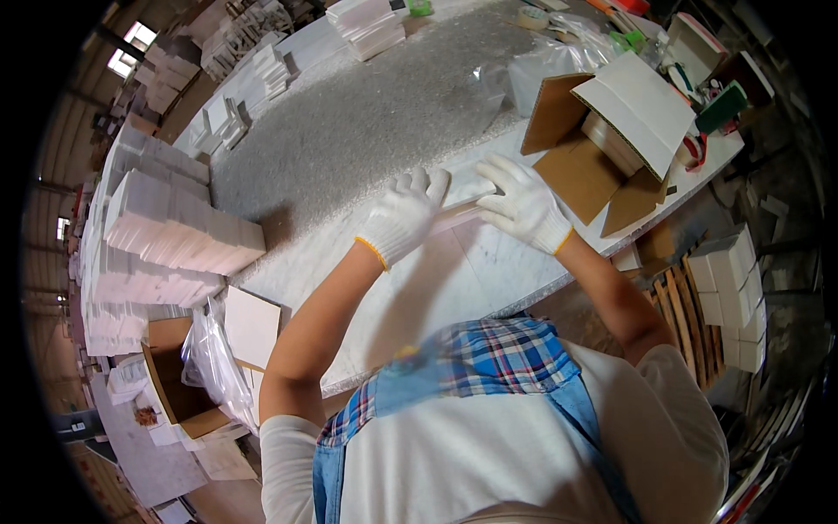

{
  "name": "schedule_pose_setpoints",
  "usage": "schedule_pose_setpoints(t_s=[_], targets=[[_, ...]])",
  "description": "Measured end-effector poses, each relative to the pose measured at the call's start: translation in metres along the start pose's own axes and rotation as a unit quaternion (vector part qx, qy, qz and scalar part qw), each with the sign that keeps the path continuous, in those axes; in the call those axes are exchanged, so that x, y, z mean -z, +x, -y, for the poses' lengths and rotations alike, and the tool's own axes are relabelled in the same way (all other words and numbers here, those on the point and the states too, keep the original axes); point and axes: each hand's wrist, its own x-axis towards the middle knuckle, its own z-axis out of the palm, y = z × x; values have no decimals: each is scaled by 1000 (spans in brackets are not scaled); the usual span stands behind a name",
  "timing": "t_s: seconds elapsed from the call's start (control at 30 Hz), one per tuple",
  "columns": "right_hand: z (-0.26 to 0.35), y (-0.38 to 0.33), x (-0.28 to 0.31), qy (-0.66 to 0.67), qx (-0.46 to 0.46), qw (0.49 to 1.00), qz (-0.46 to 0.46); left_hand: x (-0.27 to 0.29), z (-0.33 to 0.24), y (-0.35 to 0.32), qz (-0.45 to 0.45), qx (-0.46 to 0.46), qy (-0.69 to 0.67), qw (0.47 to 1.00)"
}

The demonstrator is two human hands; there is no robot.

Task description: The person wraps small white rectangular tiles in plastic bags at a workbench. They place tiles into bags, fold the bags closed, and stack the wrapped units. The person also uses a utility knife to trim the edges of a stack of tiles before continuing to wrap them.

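Observation:
My left hand, in a white knit glove with a yellow cuff, is closed on the left end of a white marble tile piece. My right hand, gloved the same way, grips its right end with the fingers over the top. The piece lies low over the pale marble worktop; whether it is one tile or a small stack I cannot tell. Just right of my right hand an open cardboard box lies with its flaps spread, and pale slabs show inside it.
Tall stacks of white tiles stand at the left. Smaller tile stacks line the far edge. Clear plastic bags and tools crowd the far right. Another open box with plastic sits low left; white boxes are stacked on a pallet at right.

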Motion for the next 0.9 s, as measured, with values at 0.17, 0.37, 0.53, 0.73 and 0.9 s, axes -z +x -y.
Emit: schedule_pose_setpoints(t_s=[0.17,0.37,0.53,0.73,0.9], targets=[[-4,-25,-5,-23,-26,998,-59,13,-6,-6,2,-4,-9,1000],[-2,-38,-16,128,-211,963,-109,5,-14,-11,-24,9,-21,999],[-5,-15,-30,302,-441,844,-40,-6,5,-16,-43,31,-144,988],[-22,31,-51,338,-477,802,125,-13,27,-10,38,374,-456,806],[-10,45,-40,443,-468,744,180,-37,25,-23,88,354,-664,652]])
